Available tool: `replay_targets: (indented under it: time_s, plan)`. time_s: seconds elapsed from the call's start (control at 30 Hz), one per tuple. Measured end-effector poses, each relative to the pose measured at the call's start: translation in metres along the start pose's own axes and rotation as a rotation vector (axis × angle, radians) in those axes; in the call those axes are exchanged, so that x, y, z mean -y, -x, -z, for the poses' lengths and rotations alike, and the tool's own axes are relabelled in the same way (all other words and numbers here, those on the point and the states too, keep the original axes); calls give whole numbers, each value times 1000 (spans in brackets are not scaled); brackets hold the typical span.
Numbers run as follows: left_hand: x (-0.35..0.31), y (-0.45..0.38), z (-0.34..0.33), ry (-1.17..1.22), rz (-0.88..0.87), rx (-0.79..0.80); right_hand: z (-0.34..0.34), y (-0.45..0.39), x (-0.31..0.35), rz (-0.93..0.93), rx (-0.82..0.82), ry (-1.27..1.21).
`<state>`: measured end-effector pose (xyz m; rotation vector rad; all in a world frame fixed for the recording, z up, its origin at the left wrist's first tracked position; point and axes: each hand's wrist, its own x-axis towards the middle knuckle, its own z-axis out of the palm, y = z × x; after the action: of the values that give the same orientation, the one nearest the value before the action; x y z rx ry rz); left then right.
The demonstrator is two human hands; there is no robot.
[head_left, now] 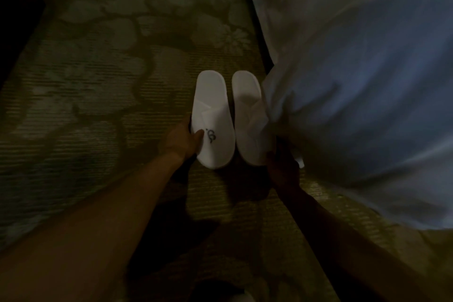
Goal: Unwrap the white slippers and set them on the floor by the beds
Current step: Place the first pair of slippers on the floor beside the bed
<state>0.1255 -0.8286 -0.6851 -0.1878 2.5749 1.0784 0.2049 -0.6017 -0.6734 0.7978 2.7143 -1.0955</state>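
Two white slippers are lying side by side on the patterned carpet [103,86], right beside the edge of the bed, whose white sheet [355,68] is hanging down at the right. Their long axes are running parallel, away from the person; the closed toe ends are pointing back toward the person and the open heel ends are pointing away.

The left slipper [212,115] is carrying a small dark logo on its toe cover. The left hand [180,141] is gripping this slipper at its toe end, thumb pressed on top near the logo, the rest of the hand wrapped around its outer edge.

The right slipper [247,115] is sitting just beside the first, a narrow gap between them, its outer side partly covered by the hanging sheet. The right hand [282,169] is at its toe end in deep shadow; I cannot tell whether its fingers are closed on the slipper or merely touching it.
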Motion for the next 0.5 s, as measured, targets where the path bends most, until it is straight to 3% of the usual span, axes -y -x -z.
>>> replay_targets:
  time_s: [0.17, 0.27, 0.5]
  plan:
    - [0, 4, -2, -72, 25, -37, -2, 5, 1, 5, -7, -2]
    - [-2, 8, 0, -231, 37, -72, -4, 9, 5, 40, -40, 26]
    - [-4, 21, -3, -435, 28, -86, -4, 25, 6, 154, -9, 370]
